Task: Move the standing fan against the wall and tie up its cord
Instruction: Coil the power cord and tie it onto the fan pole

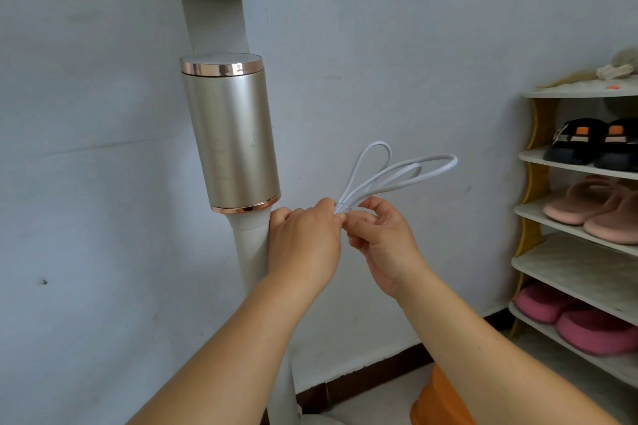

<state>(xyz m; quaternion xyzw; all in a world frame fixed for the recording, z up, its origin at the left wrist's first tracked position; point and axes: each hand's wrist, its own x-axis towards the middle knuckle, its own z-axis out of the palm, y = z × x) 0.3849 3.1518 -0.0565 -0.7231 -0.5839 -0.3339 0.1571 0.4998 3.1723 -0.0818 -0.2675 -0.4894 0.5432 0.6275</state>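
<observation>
- The fan [230,134] stands at left, close to the wall [379,45]; faint icons on its gold cylinder cannot be read.
- The white cord [386,176] is bunched in loops just right of the fan pole, the loops fanning up and to the right.
- The left hand [303,245] pinches the bunch at its base, fingers curled round it.
- The right hand [383,241] pinches the same spot with its fingers [371,205], where a thin tie seems to wrap the cord.
- At right a rack [566,266] holds black-and-orange shoes [587,145], light pink slippers [593,203] and darker pink slippers [583,321].
- An orange thing [438,400] sits on the floor, near.
</observation>
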